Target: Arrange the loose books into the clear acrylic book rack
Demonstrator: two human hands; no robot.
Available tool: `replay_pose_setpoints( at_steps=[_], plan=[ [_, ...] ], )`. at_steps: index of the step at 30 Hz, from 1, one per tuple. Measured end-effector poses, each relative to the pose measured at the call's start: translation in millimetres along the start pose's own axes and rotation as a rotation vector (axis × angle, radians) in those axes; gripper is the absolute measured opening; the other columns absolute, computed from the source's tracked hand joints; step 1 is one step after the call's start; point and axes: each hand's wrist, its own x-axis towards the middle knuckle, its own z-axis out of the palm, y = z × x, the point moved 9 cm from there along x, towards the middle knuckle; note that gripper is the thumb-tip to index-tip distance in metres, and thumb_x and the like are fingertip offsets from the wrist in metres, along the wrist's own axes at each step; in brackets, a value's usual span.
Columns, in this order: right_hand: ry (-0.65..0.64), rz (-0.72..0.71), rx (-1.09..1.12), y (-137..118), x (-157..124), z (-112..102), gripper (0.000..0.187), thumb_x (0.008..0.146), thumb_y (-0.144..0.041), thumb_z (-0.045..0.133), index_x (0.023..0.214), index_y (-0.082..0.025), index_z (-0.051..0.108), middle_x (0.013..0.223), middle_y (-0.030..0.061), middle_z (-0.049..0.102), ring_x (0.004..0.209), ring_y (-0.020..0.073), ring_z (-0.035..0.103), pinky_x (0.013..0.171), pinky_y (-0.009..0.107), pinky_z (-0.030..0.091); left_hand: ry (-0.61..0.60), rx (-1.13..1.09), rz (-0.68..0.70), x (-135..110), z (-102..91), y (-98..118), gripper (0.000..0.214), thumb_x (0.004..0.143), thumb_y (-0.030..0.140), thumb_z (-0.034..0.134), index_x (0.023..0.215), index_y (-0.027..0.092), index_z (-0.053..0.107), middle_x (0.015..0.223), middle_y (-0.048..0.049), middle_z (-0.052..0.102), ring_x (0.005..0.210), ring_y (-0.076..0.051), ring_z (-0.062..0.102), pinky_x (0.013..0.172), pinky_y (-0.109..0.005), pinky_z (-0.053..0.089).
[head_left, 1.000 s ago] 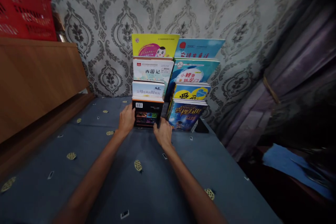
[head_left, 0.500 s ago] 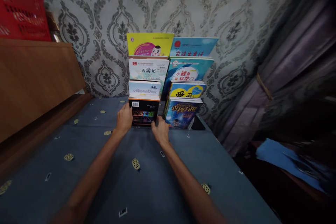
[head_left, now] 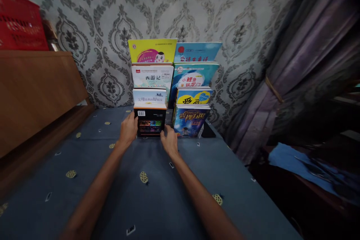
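My left hand (head_left: 128,129) presses on the left edge of a black book (head_left: 150,124) with a barcode on its cover. On its lower right edge rest the fingers of my right hand (head_left: 170,140), so the book stands upright between both hands. Behind it rise a pale blue book (head_left: 149,96), a white book (head_left: 152,77) and a taller yellow book (head_left: 153,50). Beside this row stands a second one: a dark blue book (head_left: 191,120) in front, then a blue-and-yellow book (head_left: 194,96), a teal book (head_left: 194,73) and a light blue book (head_left: 198,50).
Everything stands on a dark blue pineapple-print cloth (head_left: 112,195), against a patterned wall (head_left: 157,7). To the left, a wooden cabinet (head_left: 36,93) carries a red basket (head_left: 21,22). A purple curtain (head_left: 258,120) hangs at right, near a blue cloth (head_left: 298,168).
The view has turned slightly, so the books and hands appear a little farther left. Both hands keep their places at the black book's sides.
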Motion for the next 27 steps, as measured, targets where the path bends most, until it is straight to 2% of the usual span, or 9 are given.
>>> replay_pose_setpoints(
  at_steps=[3, 5, 9, 11, 13, 16, 20, 27],
  plan=[
    [0.01, 0.017, -0.004, -2, 0, -5, 0.044, 0.089, -0.019, 0.047, 0.13, -0.007, 0.058, 0.126, 0.0183, 0.067, 0.12, 0.0288, 0.061, 0.104, 0.042, 0.046, 0.04, -0.098, 0.017, -4, -3.4, -2, 0.043, 0.097, 0.024, 0.044, 0.139, 0.016, 0.044, 0.119, -0.0157, 0.068, 0.104, -0.028, 0.067, 0.088, -0.04, 0.052],
    [0.059, -0.014, 0.019, -10, 2, -15, 0.051, 0.089, -0.02, 0.046, 0.138, -0.004, 0.05, 0.136, 0.0205, 0.06, 0.127, 0.0292, 0.056, 0.109, 0.044, 0.043, 0.073, -0.134, 0.002, -6, -5.0, -5, 0.052, 0.097, 0.026, 0.045, 0.146, 0.016, 0.035, 0.122, -0.0164, 0.067, 0.104, -0.028, 0.067, 0.091, -0.042, 0.052],
    [0.17, -0.261, 0.107, -49, 9, -40, 0.061, 0.093, -0.023, 0.037, 0.151, -0.006, 0.03, 0.154, 0.0173, 0.042, 0.143, 0.0235, 0.038, 0.118, 0.044, 0.034, 0.103, -0.164, -0.002, -4, -7.6, -5, 0.056, 0.097, 0.027, 0.043, 0.15, 0.014, 0.031, 0.132, -0.0184, 0.061, 0.112, -0.028, 0.064, 0.098, -0.045, 0.05],
    [0.181, -0.356, 0.123, -68, 12, -44, 0.06, 0.095, -0.025, 0.033, 0.153, -0.009, 0.026, 0.158, 0.0155, 0.035, 0.147, 0.022, 0.03, 0.119, 0.046, 0.032, 0.114, -0.177, 0.032, -1, -11.0, 1, 0.057, 0.098, 0.026, 0.041, 0.152, 0.015, 0.028, 0.141, -0.0181, 0.054, 0.12, -0.028, 0.06, 0.102, -0.046, 0.048],
    [0.174, -0.373, 0.122, -78, 16, -44, 0.058, 0.097, -0.025, 0.031, 0.153, -0.011, 0.027, 0.159, 0.015, 0.032, 0.149, 0.0233, 0.026, 0.118, 0.049, 0.033, 0.12, -0.171, 0.067, 2, -14.5, 8, 0.055, 0.098, 0.025, 0.039, 0.152, 0.018, 0.03, 0.145, -0.0165, 0.052, 0.126, -0.027, 0.056, 0.105, -0.045, 0.046],
    [0.171, -0.346, 0.109, -82, 20, -40, 0.057, 0.097, -0.025, 0.032, 0.152, -0.013, 0.031, 0.159, 0.0152, 0.033, 0.148, 0.0265, 0.028, 0.117, 0.052, 0.035, 0.116, -0.131, 0.077, 5, -17.0, 13, 0.05, 0.099, 0.025, 0.037, 0.149, 0.018, 0.037, 0.138, -0.0154, 0.057, 0.125, -0.028, 0.056, 0.103, -0.045, 0.047],
    [0.194, -0.333, 0.084, -83, 20, -38, 0.056, 0.096, -0.023, 0.033, 0.15, -0.008, 0.034, 0.157, 0.0195, 0.035, 0.146, 0.028, 0.032, 0.116, 0.049, 0.037, 0.116, -0.075, 0.066, 8, -17.0, 12, 0.046, 0.099, 0.025, 0.038, 0.144, 0.017, 0.043, 0.131, -0.0155, 0.061, 0.121, -0.029, 0.058, 0.102, -0.044, 0.048],
    [0.225, -0.343, 0.048, -81, 21, -36, 0.055, 0.094, -0.02, 0.036, 0.147, -0.005, 0.037, 0.154, 0.0213, 0.037, 0.144, 0.0289, 0.034, 0.115, 0.047, 0.037, 0.119, -0.04, 0.062, 12, -18.4, 12, 0.041, 0.098, 0.025, 0.043, 0.138, 0.018, 0.05, 0.127, -0.0144, 0.062, 0.117, -0.028, 0.06, 0.1, -0.041, 0.049]
  ],
)
